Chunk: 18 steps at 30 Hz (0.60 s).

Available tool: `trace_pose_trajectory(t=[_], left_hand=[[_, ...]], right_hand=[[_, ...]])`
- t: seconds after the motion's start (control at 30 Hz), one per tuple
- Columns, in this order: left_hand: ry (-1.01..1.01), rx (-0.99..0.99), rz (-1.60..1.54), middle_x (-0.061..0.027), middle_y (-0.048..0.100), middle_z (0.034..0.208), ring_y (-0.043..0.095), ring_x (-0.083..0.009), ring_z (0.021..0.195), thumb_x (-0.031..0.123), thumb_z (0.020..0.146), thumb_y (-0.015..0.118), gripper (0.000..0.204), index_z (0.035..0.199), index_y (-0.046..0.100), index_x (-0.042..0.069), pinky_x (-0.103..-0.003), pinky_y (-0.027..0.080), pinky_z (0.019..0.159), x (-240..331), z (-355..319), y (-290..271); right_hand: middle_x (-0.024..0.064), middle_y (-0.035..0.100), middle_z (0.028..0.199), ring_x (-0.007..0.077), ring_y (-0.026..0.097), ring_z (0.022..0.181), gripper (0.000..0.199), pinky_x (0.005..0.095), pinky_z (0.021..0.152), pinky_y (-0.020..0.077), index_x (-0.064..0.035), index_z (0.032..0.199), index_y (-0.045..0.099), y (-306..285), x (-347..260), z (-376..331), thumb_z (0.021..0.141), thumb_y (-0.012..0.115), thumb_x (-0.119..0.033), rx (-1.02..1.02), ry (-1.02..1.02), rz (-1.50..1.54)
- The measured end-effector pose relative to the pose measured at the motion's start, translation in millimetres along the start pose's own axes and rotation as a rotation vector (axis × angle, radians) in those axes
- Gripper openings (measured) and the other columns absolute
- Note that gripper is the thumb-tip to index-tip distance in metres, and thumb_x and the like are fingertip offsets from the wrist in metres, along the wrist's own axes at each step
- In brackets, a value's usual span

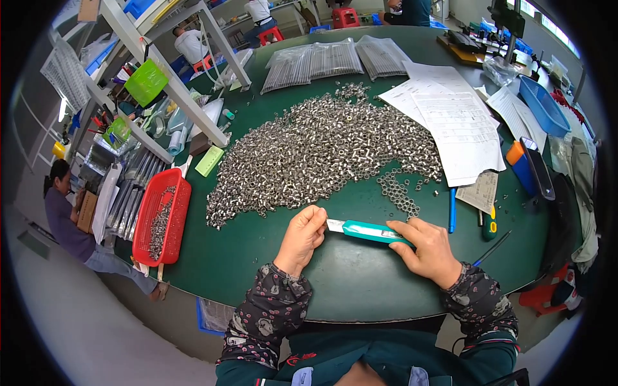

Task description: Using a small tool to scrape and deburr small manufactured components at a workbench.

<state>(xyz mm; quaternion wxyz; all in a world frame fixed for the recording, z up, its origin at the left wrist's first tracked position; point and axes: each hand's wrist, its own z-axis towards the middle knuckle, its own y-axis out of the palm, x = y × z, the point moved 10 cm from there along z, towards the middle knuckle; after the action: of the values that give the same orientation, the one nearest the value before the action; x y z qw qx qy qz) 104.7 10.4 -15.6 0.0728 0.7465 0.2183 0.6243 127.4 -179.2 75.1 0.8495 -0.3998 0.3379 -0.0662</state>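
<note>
My right hand (428,248) is closed round the rear of a teal utility knife (370,229), its blade out and pointing left. At the blade's tip, my left hand (304,237) is closed with thumb and forefinger pinched; whatever it may hold is too small to make out. Just beyond both hands spreads a large heap of small, shiny metal rings (322,148) on the green table (219,270). Nearer the knife, a thin patch of loose rings (399,193) lies in a single layer.
Left stands a red plastic basket (143,241) with rings in it, near a light-green block (209,161). Bagged rods (312,63) lie behind the heap. Right are papers (460,138), a blue pen-like tool (452,212), a yellow-green-handled tool (490,225) and a phone (539,170).
</note>
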Motion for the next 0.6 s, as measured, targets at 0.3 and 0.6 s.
trace_pose_trajectory(t=[0.3,0.6], left_hand=[[-0.011,0.04,0.041,0.0031,0.043,0.061,0.028,-0.0007,0.044,0.027,0.087,0.048,0.027,0.068,0.047,0.008,-0.015,0.019,0.036,0,-1,-2],[-0.049,-0.002,-0.02,0.0025,0.044,0.06,0.029,-0.0012,0.042,0.028,0.088,0.045,0.025,0.072,0.046,0.009,-0.015,0.021,0.036,-2,-2,0]], right_hand=[[0.0069,0.048,0.064,0.0243,0.051,0.054,0.029,0.0345,0.048,0.0407,-0.0083,0.097,0.059,0,0,0,0.07,0.063,-0.018,0.004,-0.01,0.01],[0.0071,0.047,0.063,0.0233,0.049,0.052,0.032,0.0336,0.047,0.0396,-0.007,0.098,0.058,-5,-11,0,0.068,0.064,-0.016,0.05,-0.091,-0.049]])
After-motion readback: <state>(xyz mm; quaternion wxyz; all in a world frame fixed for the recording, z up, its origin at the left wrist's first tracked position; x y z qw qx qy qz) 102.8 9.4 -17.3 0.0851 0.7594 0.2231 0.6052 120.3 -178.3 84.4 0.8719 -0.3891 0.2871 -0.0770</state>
